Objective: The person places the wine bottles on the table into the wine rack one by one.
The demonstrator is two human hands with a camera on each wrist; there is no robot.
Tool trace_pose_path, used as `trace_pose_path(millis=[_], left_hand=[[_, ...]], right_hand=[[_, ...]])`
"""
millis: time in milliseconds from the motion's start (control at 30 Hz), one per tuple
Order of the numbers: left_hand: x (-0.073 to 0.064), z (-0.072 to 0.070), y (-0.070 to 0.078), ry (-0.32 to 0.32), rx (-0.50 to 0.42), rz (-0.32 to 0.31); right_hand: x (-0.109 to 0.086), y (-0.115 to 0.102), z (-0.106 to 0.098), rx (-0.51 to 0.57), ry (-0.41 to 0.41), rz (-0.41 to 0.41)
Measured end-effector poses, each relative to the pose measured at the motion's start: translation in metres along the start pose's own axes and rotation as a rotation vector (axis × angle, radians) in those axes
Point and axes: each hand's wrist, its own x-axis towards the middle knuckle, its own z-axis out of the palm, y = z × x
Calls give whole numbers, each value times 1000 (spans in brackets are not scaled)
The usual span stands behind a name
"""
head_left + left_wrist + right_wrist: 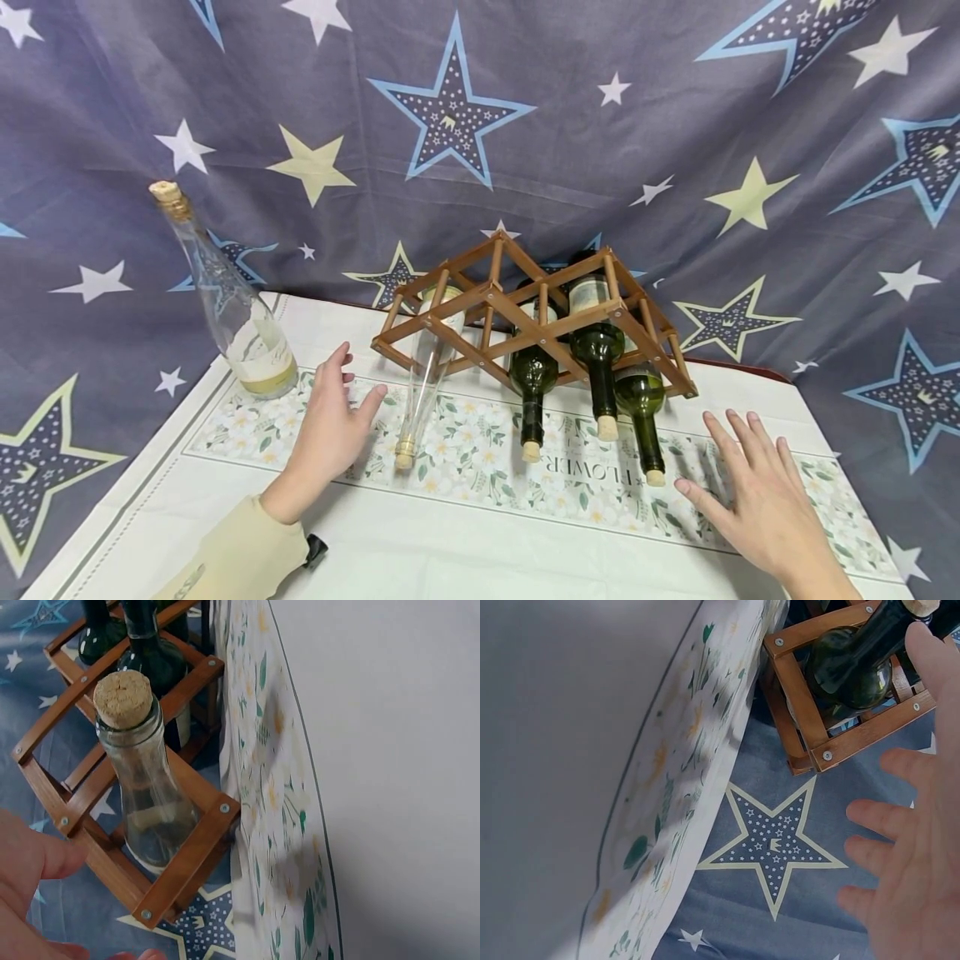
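A wooden wine rack (491,292) stands at the back of the table with corked bottles lying in it, necks toward me. One is a clear bottle (426,379) at its left. The others are green: one bottle (534,367) near the middle, another (597,342) higher up and a third (640,390) at the right. My left hand (330,421) is held with fingers apart, left of the clear bottle, holding nothing. Right of the rack, my right hand (765,492) spreads its fingers, also with nothing in it; its thumb points toward the rightmost green bottle's cork (656,478).
Another clear corked bottle (258,354) with a pale label stands upright at the table's left side, beyond my left hand. A white cloth with a floral strip (480,442) covers the table. Behind the rack hangs a grey-blue curtain (570,183) printed with stars.
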Motion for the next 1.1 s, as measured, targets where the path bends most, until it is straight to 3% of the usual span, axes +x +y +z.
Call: trace_pose_path(millis=[333,833,1100], left_hand=[[-3,-13,-9,192,11,96],[0,-30,-23,410,7,87],[6,-39,-35,561,-13,151]], right_hand=[[0,0,0,-3,-10,9],[1,0,-1,-10,-6,5],[2,-1,-1,-10,-9,3]])
